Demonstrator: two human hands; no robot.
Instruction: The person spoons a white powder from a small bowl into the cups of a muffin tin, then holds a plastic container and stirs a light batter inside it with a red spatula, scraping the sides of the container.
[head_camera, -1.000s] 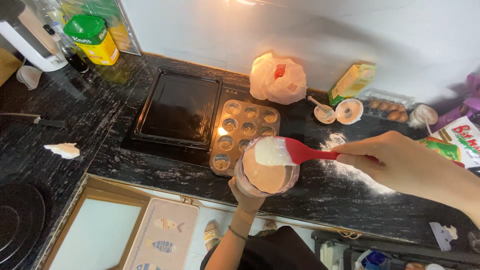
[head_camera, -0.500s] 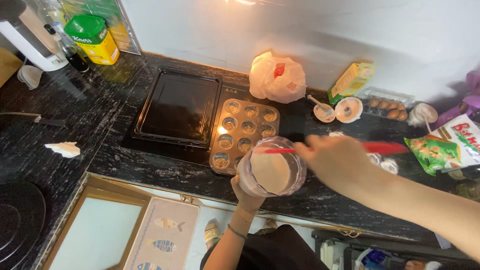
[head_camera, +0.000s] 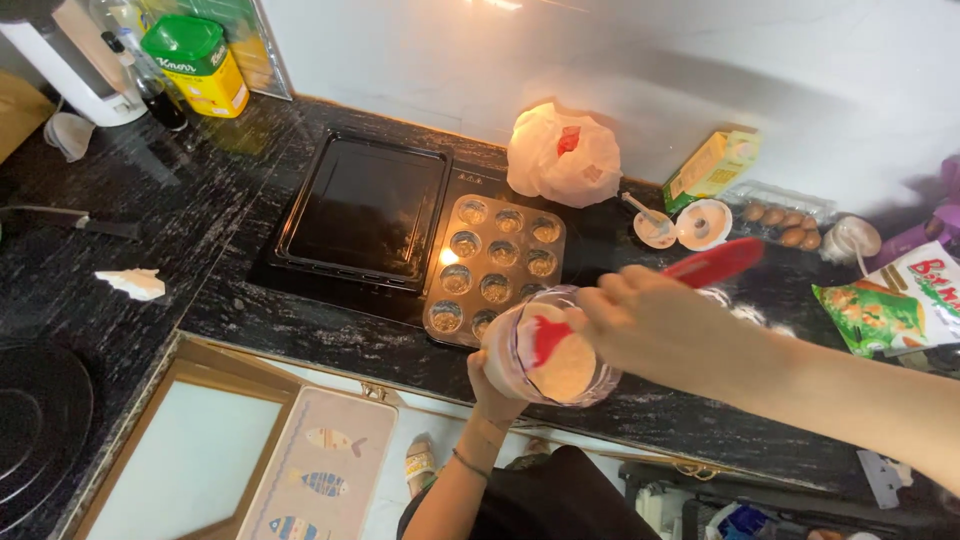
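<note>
Muffin tin (head_camera: 497, 269) lies right of baking tray (head_camera: 366, 211), behind bowl (head_camera: 553, 350).

I see a clear glass bowl (head_camera: 555, 355) tilted toward the camera at about 5 o'clock of the muffin tin, pale batter pooled inside, held up off the dark counter edge from below. A red spatula (head_camera: 715, 265) has its blade dipped in the batter, handle sticking out toward 2 o'clock. Blade partly blurred, can't tell its shape.
</note>
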